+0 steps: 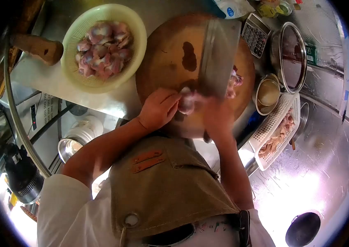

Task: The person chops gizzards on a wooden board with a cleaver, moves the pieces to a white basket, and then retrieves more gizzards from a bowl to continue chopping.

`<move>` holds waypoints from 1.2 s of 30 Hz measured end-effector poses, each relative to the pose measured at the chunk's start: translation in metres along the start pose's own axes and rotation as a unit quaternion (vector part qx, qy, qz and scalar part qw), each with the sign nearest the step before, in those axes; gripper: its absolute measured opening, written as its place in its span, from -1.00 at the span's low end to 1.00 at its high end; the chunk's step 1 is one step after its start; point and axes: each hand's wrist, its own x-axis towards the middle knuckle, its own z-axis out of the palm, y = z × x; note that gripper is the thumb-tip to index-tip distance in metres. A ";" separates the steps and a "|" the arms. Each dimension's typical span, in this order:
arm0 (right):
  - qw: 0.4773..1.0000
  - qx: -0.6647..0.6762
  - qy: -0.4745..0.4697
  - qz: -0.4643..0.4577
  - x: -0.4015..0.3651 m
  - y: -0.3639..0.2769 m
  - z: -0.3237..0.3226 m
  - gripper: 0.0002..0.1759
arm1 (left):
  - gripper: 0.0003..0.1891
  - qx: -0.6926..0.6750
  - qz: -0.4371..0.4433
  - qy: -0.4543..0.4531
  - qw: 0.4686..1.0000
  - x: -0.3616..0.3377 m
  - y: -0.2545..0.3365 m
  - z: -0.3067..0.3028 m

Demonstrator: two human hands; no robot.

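Note:
On the round wooden cutting board (162,45), my left hand (159,108) has its fingers closed on a pinkish piece of raw meat (186,101) near the board's front edge. My right hand (219,117), smeared by motion, is wrapped round the handle end of a wide cleaver (219,57), whose blade reaches away from me over the board. Just right of the blade lie small cut meat pieces (235,83). A dark wet patch (189,57) marks the board left of the blade.
A pale green basket (138,33) of similar raw meat stands left of the board. To the right are a calculator (256,35), a steel bowl (303,68) with dark liquid, a smaller bowl (259,101) and a white basket (266,162) holding meat pieces.

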 end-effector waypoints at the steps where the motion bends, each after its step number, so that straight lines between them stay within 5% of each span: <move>1: 1.000 -0.003 -0.011 -0.029 -0.006 -0.005 -0.006 -0.74 | -0.78 -0.005 -0.018 0.010 1.000 -0.001 0.004 -0.003; 7: 0.945 -0.192 -0.085 -0.251 -0.019 -0.019 -0.008 -0.73 | -0.80 0.018 -0.022 0.044 0.999 0.009 0.011 0.000; 13: 0.984 -0.094 -0.128 -0.074 -0.025 -0.029 -0.002 -0.75 | -0.86 0.040 -0.035 0.061 0.997 0.018 0.008 0.005; 23: 0.970 -0.134 -0.201 0.009 -0.001 -0.036 0.005 -0.69 | -0.89 0.047 -0.051 0.014 0.997 0.017 -0.001 0.006; 32: 0.973 -0.155 -0.124 -0.119 0.014 -0.044 0.010 -0.72 | -0.85 0.049 0.030 -0.014 0.998 0.007 0.000 0.002; 36: 0.985 -0.081 -0.032 -0.147 0.019 0.008 0.013 -0.76 | -0.80 0.075 0.068 -0.179 0.979 0.002 0.008 -0.010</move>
